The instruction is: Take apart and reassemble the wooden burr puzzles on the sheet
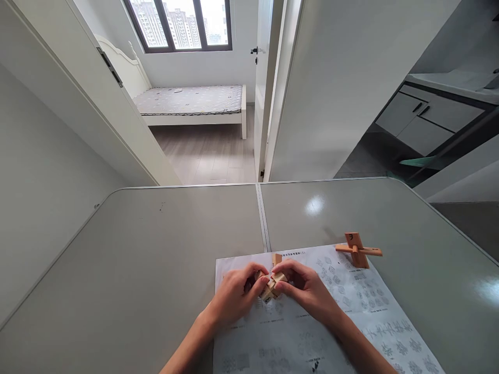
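Note:
Between both hands is a small wooden interlocking puzzle (272, 285) of pale blocks, held just over a printed sheet. My left hand (241, 291) pinches its left side with thumb and fingers. From the other side, my right hand (302, 285) grips it the same way. A dark mark shows on the lowest block, and one piece sticks up at the top between the hands. The fingers hide much of the puzzle. The instruction sheet (296, 337) beneath carries rows of small diagrams.
An orange-brown wooden cross-shaped puzzle (354, 250) stands at the sheet's upper right edge. The grey table (156, 270) has a seam (262, 218) down its middle. Beyond the far edge are a door (265, 93), a bed (191, 101) and a low cabinet (429, 117).

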### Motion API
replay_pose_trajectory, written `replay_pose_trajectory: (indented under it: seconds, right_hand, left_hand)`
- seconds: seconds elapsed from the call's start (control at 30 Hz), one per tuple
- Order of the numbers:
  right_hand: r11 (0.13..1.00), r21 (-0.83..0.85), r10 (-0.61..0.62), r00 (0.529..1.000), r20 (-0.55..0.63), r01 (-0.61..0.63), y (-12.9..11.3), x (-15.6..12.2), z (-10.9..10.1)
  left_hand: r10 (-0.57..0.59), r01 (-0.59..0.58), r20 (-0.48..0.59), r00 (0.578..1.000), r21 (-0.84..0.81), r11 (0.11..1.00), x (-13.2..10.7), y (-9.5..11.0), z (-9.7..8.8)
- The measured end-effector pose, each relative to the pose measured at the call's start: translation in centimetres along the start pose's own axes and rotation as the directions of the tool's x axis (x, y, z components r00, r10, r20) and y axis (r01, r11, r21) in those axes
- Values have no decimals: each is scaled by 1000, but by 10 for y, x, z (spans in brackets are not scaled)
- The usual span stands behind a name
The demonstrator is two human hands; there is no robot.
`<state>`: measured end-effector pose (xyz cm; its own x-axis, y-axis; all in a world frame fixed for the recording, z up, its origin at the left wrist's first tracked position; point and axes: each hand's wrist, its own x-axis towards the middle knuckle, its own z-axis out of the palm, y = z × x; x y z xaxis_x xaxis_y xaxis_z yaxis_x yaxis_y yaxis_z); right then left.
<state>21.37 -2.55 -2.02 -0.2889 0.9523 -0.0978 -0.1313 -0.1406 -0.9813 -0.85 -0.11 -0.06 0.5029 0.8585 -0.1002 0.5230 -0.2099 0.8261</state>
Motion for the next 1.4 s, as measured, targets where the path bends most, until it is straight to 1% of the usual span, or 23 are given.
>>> replay_pose_trajectory:
  seconds: [0.23, 0.43, 0.6, 0.77, 0.97, 1.07, 1.23, 1.3, 1.4]
  right_hand:
    - [999, -44, -21, 1000, -6, 21, 6, -1, -1]
    - [1000, -19, -24, 1000, -2, 24, 3, -1, 1]
    - [999, 35, 2, 1000, 10, -3, 5, -1, -1]
    - [999, 42, 0, 1000, -1, 0, 7, -1, -2]
    - [999, -1, -32, 999, -42, 32, 6, -1, 0]
    - [1000, 12, -21, 998, -51, 22, 3, -1, 1]
    - [1000, 21, 18, 999, -51, -17, 3, -3, 3]
    - [1000, 1, 14, 999, -51, -14, 4, -3, 3]
    - [1000, -9, -2, 999, -53, 1, 7, -4, 3]
  left_hand:
    - [108, -109, 29, 994, 57, 992, -2, -5, 1]
    - [122, -124, 39, 992, 49, 991, -3, -6, -1]
    - [125, -125, 17, 992, 3, 992, -3, -4, -1]
    - [163, -162, -10, 987, 42, 986, -3, -5, 0]
    - [240, -240, 12, 971, 71, 968, -4, -6, 0]
    - [207, -209, 28, 978, 67, 976, -4, -4, -1]
    - [109, -104, 60, 992, -85, 991, -4, -1, -5]
    - [110, -102, 69, 992, -112, 989, -4, -1, -6]
    - [150, -142, 73, 986, -107, 984, -3, -2, -7]
